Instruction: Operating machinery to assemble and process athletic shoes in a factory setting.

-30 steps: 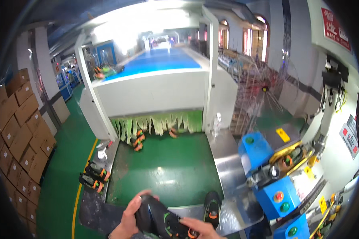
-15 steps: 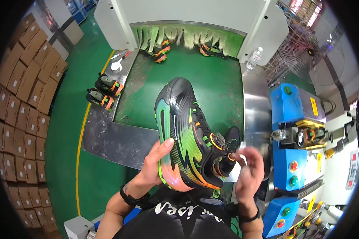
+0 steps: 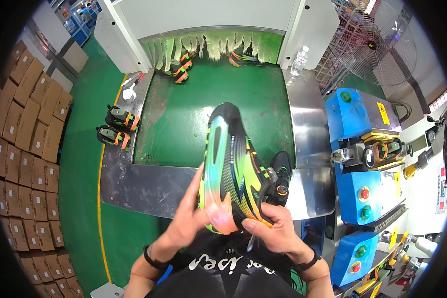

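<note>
A black, green and orange sneaker [image 3: 236, 166] is held in front of me, toe pointing away and its side with the pale green-to-pink sole facing up. My left hand [image 3: 184, 221] is closed around the sole near the heel. My right hand [image 3: 278, 231] grips the heel and collar, thumb on the orange part. Just beyond my right hand, a second dark sneaker [image 3: 281, 174] rests at the near right corner of the green conveyor belt [image 3: 184, 114], partly on the metal edge.
Black and orange shoes [image 3: 179, 70] lie by the fringed curtain [image 3: 213, 47]. Another pair [image 3: 118, 119] stands on the left metal ledge. A plastic bottle [image 3: 299, 62] stands at the far right. Blue machines [image 3: 360, 198] with buttons flank the right; stacked cartons [image 3: 27, 169] line the left.
My right hand has come from beside the second sneaker to the heel of the held one. The held sneaker has tilted, showing more sole. The whole view has shifted slightly.
</note>
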{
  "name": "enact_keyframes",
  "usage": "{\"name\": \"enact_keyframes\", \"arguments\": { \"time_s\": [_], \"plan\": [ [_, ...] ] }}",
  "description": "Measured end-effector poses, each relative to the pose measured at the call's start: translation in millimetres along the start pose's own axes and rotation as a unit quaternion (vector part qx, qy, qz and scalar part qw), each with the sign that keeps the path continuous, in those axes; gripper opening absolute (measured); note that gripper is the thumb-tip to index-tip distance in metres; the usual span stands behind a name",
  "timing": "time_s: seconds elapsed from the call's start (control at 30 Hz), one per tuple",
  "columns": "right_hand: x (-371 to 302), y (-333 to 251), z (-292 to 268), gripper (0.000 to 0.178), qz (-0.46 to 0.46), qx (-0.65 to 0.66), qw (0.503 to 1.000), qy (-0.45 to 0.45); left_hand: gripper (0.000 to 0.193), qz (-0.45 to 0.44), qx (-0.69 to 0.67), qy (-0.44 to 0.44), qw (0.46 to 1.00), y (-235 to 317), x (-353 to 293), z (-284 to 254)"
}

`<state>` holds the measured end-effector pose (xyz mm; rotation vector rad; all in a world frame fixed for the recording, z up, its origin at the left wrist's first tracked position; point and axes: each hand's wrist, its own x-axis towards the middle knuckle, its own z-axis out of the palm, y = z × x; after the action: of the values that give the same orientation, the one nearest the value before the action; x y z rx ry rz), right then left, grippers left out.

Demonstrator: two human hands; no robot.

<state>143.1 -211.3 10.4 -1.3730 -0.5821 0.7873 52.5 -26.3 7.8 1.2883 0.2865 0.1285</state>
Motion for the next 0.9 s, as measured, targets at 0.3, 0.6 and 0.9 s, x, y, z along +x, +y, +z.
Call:
{"name": "enact_keyframes", "arguments": {
  "time_s": [0.3,0.6,0.9],
  "plan": [
    [2,-4,-13,0.016,-0.092,-0.057,0.99,-0.093,0.088,0.084,-0.039,0.003,0.996,-4,-12,18],
    [5,-1,-13,0.031,0.028,0.023,0.987,-0.157,0.083,0.101,0.037,0.001,0.994,-1,-11,18],
    [10,-4,-8,0.021,0.019,0.054,0.984,-0.166,0.08,0.081,0.059,0.055,0.993,-1,-12,19]
  ]
}}
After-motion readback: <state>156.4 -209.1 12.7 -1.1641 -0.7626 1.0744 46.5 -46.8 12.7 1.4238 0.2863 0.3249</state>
